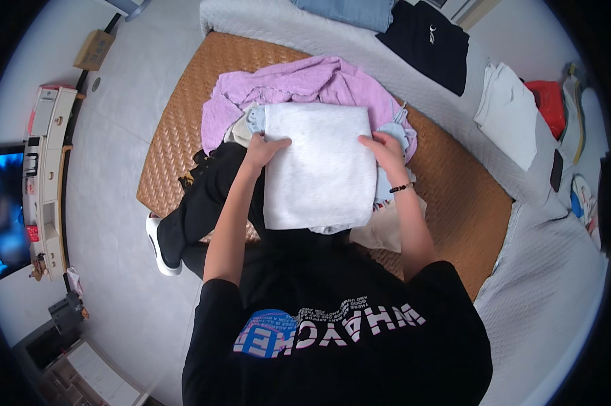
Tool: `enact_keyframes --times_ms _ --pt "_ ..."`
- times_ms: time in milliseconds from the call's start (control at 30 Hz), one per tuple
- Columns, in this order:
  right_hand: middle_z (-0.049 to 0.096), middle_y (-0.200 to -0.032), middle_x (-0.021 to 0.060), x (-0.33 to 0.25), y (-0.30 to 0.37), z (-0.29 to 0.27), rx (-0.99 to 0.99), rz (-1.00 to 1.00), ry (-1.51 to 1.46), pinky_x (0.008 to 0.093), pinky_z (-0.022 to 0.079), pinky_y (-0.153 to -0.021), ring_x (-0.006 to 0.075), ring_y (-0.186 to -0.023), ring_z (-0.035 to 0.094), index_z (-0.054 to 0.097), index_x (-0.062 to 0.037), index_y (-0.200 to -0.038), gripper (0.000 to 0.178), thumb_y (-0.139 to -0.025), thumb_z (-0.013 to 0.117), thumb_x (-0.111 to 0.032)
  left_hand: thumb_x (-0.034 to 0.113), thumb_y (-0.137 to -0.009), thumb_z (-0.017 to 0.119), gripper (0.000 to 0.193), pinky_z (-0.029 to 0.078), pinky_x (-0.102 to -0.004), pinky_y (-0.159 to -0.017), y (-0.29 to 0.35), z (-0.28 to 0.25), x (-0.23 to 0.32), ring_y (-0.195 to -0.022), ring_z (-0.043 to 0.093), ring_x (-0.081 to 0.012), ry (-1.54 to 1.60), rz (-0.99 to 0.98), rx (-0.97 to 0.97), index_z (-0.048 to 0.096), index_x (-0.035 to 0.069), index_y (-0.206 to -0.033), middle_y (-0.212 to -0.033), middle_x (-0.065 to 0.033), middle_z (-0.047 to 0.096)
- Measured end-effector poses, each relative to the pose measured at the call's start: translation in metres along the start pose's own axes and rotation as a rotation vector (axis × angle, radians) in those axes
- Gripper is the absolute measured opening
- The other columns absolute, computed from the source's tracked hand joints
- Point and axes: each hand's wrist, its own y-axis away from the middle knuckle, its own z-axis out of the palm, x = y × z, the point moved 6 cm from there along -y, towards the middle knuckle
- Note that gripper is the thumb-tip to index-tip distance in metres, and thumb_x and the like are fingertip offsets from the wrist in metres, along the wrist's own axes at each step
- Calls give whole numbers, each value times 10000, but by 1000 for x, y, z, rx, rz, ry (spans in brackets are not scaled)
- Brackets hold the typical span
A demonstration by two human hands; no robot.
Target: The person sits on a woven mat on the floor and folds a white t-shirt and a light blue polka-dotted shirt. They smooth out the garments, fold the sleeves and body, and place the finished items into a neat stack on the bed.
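A light grey-white garment (319,169), folded into a neat rectangle, is held up flat in front of me. My left hand (267,149) pinches its left edge, thumb on top. At the opposite edge my right hand (387,152), with a dark bead bracelet at the wrist, grips it the same way; the fingers beneath are hidden. Behind it a fluffy lilac cloth (285,81) lies crumpled on the brown woven mat (454,196). A light blue piece of clothing (397,132) shows near my right hand, and a beige cloth (380,233) lies by my right forearm.
Along the quilted sofa cover (272,44) rest folded jeans (349,13), a folded black garment (424,51), a white garment (505,111) and a red item (546,108). Across the floor, at left, stand a white cabinet (52,179), a screen (4,210) and a cardboard box (94,51).
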Motion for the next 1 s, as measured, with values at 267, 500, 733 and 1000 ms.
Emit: enact_keyframes --times_ms 267,500,733,1000 --pt "694 -967 54 -28 22 7 -212 5 -46 237 473 -772 125 -863 639 680 8 -1051 352 -787 788 -198 262 -771 781 665 502 -353 -921 26 10 16 -1068 621 -259 223 -10 -200 521 -62 -1290 -1194 -167 624" --pt "660 -1122 88 -137 73 -2 -212 -372 -356 264 487 -866 122 -995 624 552 19 -1230 380 -881 684 -59 130 -784 775 596 505 -351 -904 80 -19 85 -1042 628 -241 393 378 -95 502 -46 -1284 -1183 -150 624" --pt "635 -1185 115 -152 61 0 -283 -322 -313 283 491 -908 148 -1041 624 486 22 -1307 446 -902 657 -59 223 -846 735 598 518 -334 -847 70 -29 87 -964 650 -218 119 442 -46 479 -71 -1300 -1096 -150 651" --pt "620 -1204 135 -111 43 17 -298 -136 -280 333 488 -941 199 -1109 604 472 14 -1340 552 -851 713 -72 181 -750 814 606 515 -338 -899 64 -8 50 -977 655 -222 415 213 -112 542 -50 -1240 -1109 -163 656"
